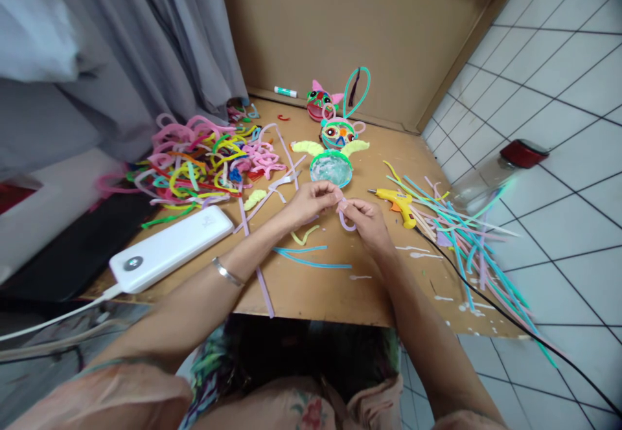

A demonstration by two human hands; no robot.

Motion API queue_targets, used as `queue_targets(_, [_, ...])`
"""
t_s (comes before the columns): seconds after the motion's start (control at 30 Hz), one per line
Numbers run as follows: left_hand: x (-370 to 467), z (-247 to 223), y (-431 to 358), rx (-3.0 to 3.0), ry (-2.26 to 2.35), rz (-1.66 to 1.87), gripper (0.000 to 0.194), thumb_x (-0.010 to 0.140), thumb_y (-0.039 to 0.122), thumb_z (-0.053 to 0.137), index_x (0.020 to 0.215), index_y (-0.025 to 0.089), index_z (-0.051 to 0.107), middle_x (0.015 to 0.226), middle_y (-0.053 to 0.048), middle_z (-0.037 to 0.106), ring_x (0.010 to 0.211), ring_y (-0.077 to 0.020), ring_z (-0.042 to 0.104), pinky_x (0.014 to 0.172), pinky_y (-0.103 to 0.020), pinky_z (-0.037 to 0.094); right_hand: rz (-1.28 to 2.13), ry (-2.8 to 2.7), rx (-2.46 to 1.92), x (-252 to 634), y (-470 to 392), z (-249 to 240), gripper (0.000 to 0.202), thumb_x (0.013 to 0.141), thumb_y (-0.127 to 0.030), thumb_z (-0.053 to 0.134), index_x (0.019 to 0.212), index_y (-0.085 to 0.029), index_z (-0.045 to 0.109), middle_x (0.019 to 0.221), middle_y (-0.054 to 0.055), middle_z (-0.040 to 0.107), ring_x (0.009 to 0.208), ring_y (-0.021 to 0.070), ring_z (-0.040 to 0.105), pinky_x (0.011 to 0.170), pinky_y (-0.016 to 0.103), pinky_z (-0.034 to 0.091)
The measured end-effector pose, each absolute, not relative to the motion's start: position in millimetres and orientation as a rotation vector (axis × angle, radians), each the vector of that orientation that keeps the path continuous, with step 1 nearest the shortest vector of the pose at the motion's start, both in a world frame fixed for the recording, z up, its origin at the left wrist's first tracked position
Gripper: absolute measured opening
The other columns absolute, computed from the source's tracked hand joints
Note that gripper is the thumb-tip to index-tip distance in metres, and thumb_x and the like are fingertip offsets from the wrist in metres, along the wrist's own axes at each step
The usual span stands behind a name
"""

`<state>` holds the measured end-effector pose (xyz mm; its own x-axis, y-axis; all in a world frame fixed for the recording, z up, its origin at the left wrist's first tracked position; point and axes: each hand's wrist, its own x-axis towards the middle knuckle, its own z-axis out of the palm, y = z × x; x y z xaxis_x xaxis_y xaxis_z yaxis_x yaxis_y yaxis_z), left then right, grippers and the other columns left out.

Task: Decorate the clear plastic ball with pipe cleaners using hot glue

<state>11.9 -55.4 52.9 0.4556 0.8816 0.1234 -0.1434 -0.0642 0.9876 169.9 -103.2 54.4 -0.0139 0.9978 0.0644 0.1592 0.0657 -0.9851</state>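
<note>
My left hand (pixel 318 201) and my right hand (pixel 365 219) meet over the middle of the table, fingertips pinched close together. Between them is a light purple pipe cleaner (pixel 346 224), bent in a curve that hangs below the fingers. Both hands are closed on it; its ends are hidden by the fingertips. Just beyond stands a round green-rimmed bowl shape (pixel 331 169) with pale yellow fuzzy wings at its sides. Below my hands lie blue pipe cleaners (pixel 313 264) and a bent yellow pipe cleaner (pixel 305 237).
Left is a heap of coloured pipe cleaners (pixel 194 164) and a white power bank (pixel 171 248). Right are a yellow glue gun (pixel 396 202) with a black cord, loose pipe cleaners (pixel 479 248) and a red-lidded clear bottle (pixel 490 174). Behind stand two decorated faces (pixel 339 133) and a glue stick (pixel 285 92).
</note>
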Motion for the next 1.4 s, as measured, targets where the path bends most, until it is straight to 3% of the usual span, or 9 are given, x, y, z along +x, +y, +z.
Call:
queue_targets(0.23, [15, 52, -54, 1.383, 0.687, 1.080, 0.034, 0.066, 0.047, 0.077, 0.068, 0.015, 0.065, 0.065, 0.000, 0.062, 0.063, -0.0109, 0.052, 0.061, -0.024, 0.039, 1.115, -1.317, -1.213, 170, -100, 47, 0.038, 0.071, -0.056, 0.070, 0.068, -0.019, 0.065, 0.056, -0.005, 0.046, 0.053, 0.0090, 0.037, 0.054, 0.025, 0.030])
queue_targets(0.43, [20, 48, -56, 1.292, 0.827, 1.207, 0.033, 0.065, 0.047, 0.075, 0.068, 0.016, 0.064, 0.062, 0.002, 0.057, 0.064, -0.0111, 0.049, 0.063, -0.024, 0.037, 1.190, -1.187, -1.136, 168, -99, 45, 0.043, 0.061, -0.048, 0.082, 0.091, -0.021, 0.067, 0.070, -0.001, 0.066, 0.064, 0.0129, 0.058, 0.066, 0.027, 0.046])
queue_targets(0.57, [21, 48, -57, 1.248, 0.861, 1.260, 0.033, 0.068, 0.047, 0.074, 0.069, 0.016, 0.062, 0.058, 0.005, 0.051, 0.059, -0.0091, 0.044, 0.059, -0.023, 0.036, 1.155, -1.183, -1.170, 168, -100, 45, 0.041, 0.059, -0.043, 0.084, 0.089, -0.021, 0.067, 0.065, -0.004, 0.064, 0.059, 0.0109, 0.055, 0.063, 0.027, 0.046])
queue_targets(0.77, [18, 49, -56, 1.151, 0.841, 1.249, 0.039, 0.071, 0.052, 0.077, 0.072, 0.016, 0.060, 0.054, 0.005, 0.051, 0.049, -0.0064, 0.041, 0.049, -0.020, 0.032, 1.037, -1.172, -1.200, 170, -99, 43, 0.034, 0.065, -0.049, 0.079, 0.077, -0.019, 0.067, 0.061, -0.003, 0.060, 0.057, 0.0098, 0.050, 0.058, 0.024, 0.039])
queue_targets(1.0, [19, 45, -55, 1.201, 0.805, 1.201, 0.044, 0.078, 0.058, 0.071, 0.073, 0.017, 0.055, 0.054, 0.004, 0.052, 0.046, -0.0067, 0.042, 0.045, -0.019, 0.030, 1.013, -1.240, -1.212, 170, -100, 43, 0.036, 0.067, -0.052, 0.077, 0.078, -0.019, 0.068, 0.061, -0.003, 0.059, 0.057, 0.0100, 0.048, 0.058, 0.024, 0.038])
queue_targets(1.13, [20, 42, -55, 1.369, 0.792, 1.212, 0.032, 0.085, 0.045, 0.064, 0.074, 0.017, 0.054, 0.057, 0.005, 0.050, 0.052, -0.0083, 0.042, 0.053, -0.021, 0.034, 1.056, -1.254, -1.157, 168, -100, 45, 0.037, 0.067, -0.052, 0.078, 0.079, -0.019, 0.068, 0.069, -0.001, 0.065, 0.062, 0.0114, 0.054, 0.063, 0.026, 0.044])
queue_targets(1.27, [20, 43, -57, 1.651, 0.835, 1.243, 0.020, 0.084, 0.028, 0.060, 0.069, 0.017, 0.056, 0.069, 0.001, 0.055, 0.073, -0.0135, 0.051, 0.072, -0.025, 0.041, 0.969, -1.269, -1.211, 169, -99, 44, 0.037, 0.067, -0.053, 0.077, 0.076, -0.018, 0.066, 0.063, -0.002, 0.060, 0.058, 0.0109, 0.051, 0.059, 0.025, 0.042])
queue_targets(1.4, [18, 45, -56, 1.739, 0.825, 1.209, 0.017, 0.080, 0.025, 0.063, 0.066, 0.016, 0.062, 0.076, -0.003, 0.061, 0.085, -0.0174, 0.056, 0.081, -0.028, 0.043, 0.907, -1.305, -1.262, 172, -98, 43, 0.036, 0.068, -0.053, 0.075, 0.074, -0.018, 0.066, 0.064, -0.001, 0.061, 0.057, 0.0111, 0.050, 0.057, 0.026, 0.042])
